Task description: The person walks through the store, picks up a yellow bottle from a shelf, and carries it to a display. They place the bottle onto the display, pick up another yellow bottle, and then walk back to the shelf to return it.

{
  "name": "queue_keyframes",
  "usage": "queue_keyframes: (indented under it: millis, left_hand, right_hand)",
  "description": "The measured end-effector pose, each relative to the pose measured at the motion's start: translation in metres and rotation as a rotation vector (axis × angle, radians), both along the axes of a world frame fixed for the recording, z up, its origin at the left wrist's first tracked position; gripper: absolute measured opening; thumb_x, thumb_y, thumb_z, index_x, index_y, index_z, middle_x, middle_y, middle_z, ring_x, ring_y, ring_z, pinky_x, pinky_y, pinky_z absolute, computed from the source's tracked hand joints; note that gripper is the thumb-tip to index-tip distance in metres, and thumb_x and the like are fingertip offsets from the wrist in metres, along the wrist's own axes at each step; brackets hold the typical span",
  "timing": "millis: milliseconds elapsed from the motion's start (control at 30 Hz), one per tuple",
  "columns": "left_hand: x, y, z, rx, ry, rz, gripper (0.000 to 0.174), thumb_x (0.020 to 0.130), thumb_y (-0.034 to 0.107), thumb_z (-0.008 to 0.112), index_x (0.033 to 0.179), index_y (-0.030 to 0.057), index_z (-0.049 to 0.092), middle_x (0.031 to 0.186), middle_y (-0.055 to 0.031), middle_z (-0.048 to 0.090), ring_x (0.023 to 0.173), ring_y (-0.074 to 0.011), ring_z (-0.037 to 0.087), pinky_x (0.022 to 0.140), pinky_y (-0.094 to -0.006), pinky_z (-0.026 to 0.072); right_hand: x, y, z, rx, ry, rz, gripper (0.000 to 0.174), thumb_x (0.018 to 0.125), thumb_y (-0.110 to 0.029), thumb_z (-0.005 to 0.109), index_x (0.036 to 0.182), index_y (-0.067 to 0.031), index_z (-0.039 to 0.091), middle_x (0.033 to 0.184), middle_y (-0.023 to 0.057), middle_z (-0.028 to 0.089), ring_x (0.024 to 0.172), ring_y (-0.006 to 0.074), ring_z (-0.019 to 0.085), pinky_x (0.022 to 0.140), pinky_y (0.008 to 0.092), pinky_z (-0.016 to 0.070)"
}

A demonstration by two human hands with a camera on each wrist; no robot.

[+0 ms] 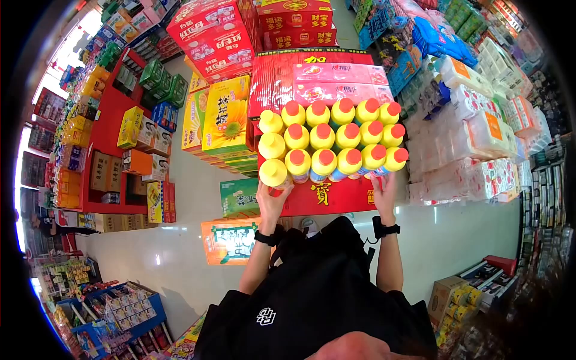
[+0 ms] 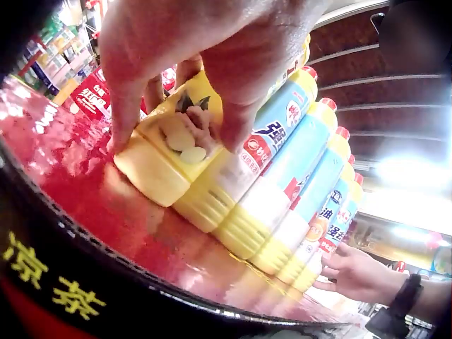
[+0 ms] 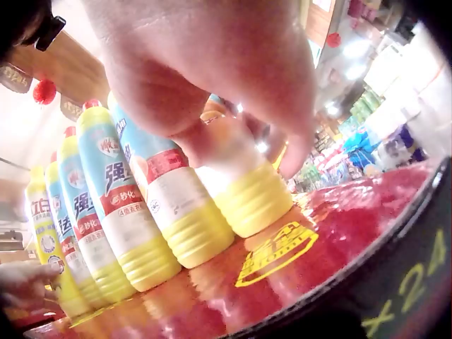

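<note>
Three rows of upright yellow bottles stand close together on a red box (image 1: 354, 206) in the head view. The left column has yellow caps, the others red caps. At the near left corner my left hand (image 1: 273, 201) grips a yellow bottle (image 2: 152, 173) low on its body, thumb and fingers on opposite sides. My right hand (image 1: 384, 193) holds the near right bottle (image 3: 256, 201), its fingers around the side. White-and-blue labels show on the red-capped bottles (image 3: 106, 183) between the hands. The far rows are mostly hidden in the wrist views.
Pink packs (image 1: 342, 72) lie behind the bottles. Yellow boxes (image 1: 225, 114) are stacked to the left, with a green box (image 1: 239, 197) and an orange box (image 1: 231, 241) on the floor. Wrapped tissue packs (image 1: 468, 138) are piled at the right. A red shelf (image 1: 114, 135) stands farther left.
</note>
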State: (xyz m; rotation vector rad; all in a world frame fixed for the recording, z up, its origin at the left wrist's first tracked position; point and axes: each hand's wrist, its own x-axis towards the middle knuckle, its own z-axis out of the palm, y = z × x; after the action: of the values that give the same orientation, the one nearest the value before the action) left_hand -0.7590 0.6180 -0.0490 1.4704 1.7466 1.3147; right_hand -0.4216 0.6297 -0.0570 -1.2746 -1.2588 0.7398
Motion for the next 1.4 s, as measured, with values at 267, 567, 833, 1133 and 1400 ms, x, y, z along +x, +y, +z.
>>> queue_keyframes:
  millis: [267, 567, 833, 1133, 1400]
  left_hand:
    - [0.000, 0.000, 0.000, -0.055, -0.112, -0.023, 0.060, 0.072, 0.015, 0.093, 0.121, -0.0033, 0.063, 0.121, -0.0161, 0.066, 0.111, -0.0286, 0.067, 0.092, -0.0394, 0.0571]
    - [-0.004, -0.006, -0.008, -0.103, -0.140, -0.081, 0.092, 0.068, 0.013, 0.096, 0.139, -0.0029, 0.040, 0.138, -0.0164, 0.049, 0.127, -0.0295, 0.055, 0.102, -0.0442, 0.0555]
    - [0.003, -0.039, -0.029, 0.081, -0.047, 0.015, 0.089, 0.063, 0.013, 0.097, 0.130, 0.0033, 0.040, 0.131, -0.0133, 0.039, 0.118, -0.0245, 0.044, 0.089, -0.0366, 0.0552]
    - [0.015, -0.106, -0.039, -0.046, 0.002, -0.651, 0.030, 0.081, 0.020, 0.087, 0.094, 0.0034, 0.066, 0.076, -0.0080, 0.058, 0.064, -0.0207, 0.058, 0.062, -0.0330, 0.0494]
    - [0.031, -0.157, -0.226, -0.817, 0.393, -1.328, 0.054, 0.098, 0.056, 0.058, 0.112, 0.0060, 0.074, 0.106, -0.0131, 0.074, 0.098, -0.0280, 0.069, 0.087, -0.0390, 0.0533]
  right_hand:
    - [0.000, -0.002, 0.002, -0.007, -0.055, 0.005, 0.059, 0.100, -0.013, 0.065, 0.149, 0.0000, 0.036, 0.139, 0.0182, 0.054, 0.128, 0.0284, 0.058, 0.110, 0.0414, 0.0457]
    - [-0.008, -0.022, 0.008, 0.003, -0.159, -0.123, 0.067, 0.097, -0.018, 0.068, 0.151, 0.0010, 0.032, 0.146, 0.0225, 0.047, 0.133, 0.0347, 0.050, 0.109, 0.0453, 0.0447]
    - [0.001, -0.121, -0.028, -0.204, -0.337, -0.257, 0.061, 0.091, -0.011, 0.068, 0.145, 0.0015, 0.041, 0.140, 0.0216, 0.047, 0.127, 0.0353, 0.051, 0.104, 0.0457, 0.0462]
    - [0.061, -0.286, -0.174, -0.949, -0.387, 0.109, 0.039, 0.092, -0.020, 0.065, 0.125, 0.0005, 0.064, 0.099, 0.0223, 0.071, 0.094, 0.0316, 0.069, 0.088, 0.0400, 0.0537]
    - [0.079, -0.405, -0.237, -1.263, -0.031, 0.373, 0.042, 0.098, -0.028, 0.053, 0.118, 0.0050, 0.069, 0.115, 0.0102, 0.073, 0.106, 0.0230, 0.065, 0.096, 0.0378, 0.0496]
